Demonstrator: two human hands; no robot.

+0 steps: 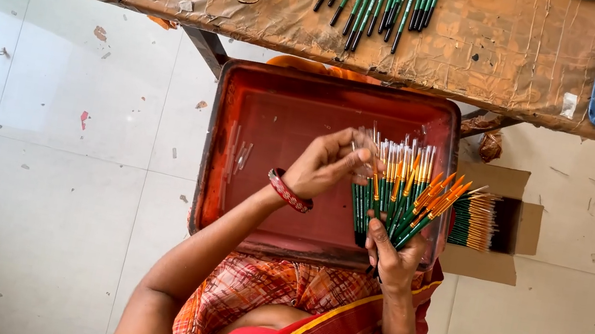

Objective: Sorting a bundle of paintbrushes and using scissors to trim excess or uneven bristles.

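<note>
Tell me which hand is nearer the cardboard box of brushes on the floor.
Right. The right hand holds the fan of green-handled brushes next to the cardboard box; the left hand is farther away, over the red tray, fingers on the brush tips.

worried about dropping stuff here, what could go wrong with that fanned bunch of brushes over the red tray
The right hand grips the fanned green-handled brushes only at their lower ends, so a loosened grip could let some slide out. The left hand is picking at the tips, which might bend bristles or tug neighbouring brushes loose. The red tray sits under most of the bunch, but the rightmost brushes lean past its edge toward the cardboard box and could miss the tray.
</note>
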